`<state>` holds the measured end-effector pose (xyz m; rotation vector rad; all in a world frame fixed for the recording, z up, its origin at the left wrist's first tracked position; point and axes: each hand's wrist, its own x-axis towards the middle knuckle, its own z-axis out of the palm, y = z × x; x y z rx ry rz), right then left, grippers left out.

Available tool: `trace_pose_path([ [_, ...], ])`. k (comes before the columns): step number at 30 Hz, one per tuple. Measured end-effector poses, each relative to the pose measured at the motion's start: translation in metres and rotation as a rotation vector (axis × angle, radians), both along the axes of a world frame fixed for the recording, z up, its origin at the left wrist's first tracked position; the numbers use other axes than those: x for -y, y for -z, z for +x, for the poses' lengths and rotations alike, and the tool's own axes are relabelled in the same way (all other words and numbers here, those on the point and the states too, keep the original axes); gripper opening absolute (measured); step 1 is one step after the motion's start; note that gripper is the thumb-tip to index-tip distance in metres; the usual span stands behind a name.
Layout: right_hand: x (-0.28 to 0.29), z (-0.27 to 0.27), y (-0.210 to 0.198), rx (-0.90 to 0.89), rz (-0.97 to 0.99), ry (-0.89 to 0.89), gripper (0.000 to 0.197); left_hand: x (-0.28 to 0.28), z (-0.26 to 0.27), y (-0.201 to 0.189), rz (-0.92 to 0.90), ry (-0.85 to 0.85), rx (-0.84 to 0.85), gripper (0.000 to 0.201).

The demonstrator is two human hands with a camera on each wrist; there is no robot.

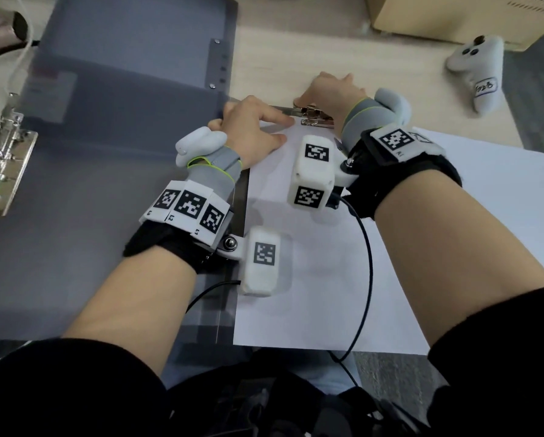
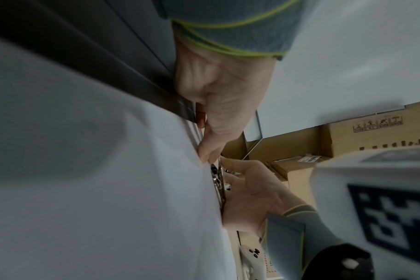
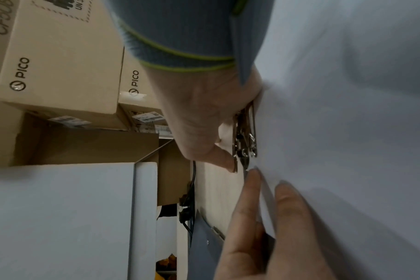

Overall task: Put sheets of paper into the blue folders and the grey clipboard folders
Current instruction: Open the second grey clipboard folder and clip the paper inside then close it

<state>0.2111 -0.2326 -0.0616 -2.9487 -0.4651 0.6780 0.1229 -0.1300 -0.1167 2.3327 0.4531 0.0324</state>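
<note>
The sheet of paper (image 1: 311, 279) lies at lower centre on the grey clipboard folder (image 1: 106, 184); the left hand (image 1: 251, 130), fingers straight, should hold its top corner flat while the right hand (image 1: 330, 93) presses the metal clip (image 1: 311, 116) open, on a pale wooden table (image 1: 296, 58) with cardboard boxes (image 1: 453, 17) upper right.

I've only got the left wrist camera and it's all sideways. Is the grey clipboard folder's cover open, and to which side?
Observer: Head view: the cover lies flat, opened leftward from the sheet of paper.
Operator: Any more paper waiting?
Observer: Yes, a second sheet lies further right.
Operator: How's the left hand holding the first one?
Observer: Right wrist view: two straight fingers of the left hand press the sheet beside the metal clip.
</note>
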Motion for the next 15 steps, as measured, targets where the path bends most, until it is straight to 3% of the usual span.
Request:
trace_pose_path([
  [8,-0.007,0.003,0.006,0.005,-0.185,-0.152,0.045,0.001,-0.001,-0.001,-0.020,0.004,0.019,0.023],
  [15,-0.004,-0.001,0.003,-0.001,-0.191,-0.072,0.048,0.001,-0.001,-0.001,-0.010,0.009,0.020,0.024],
])
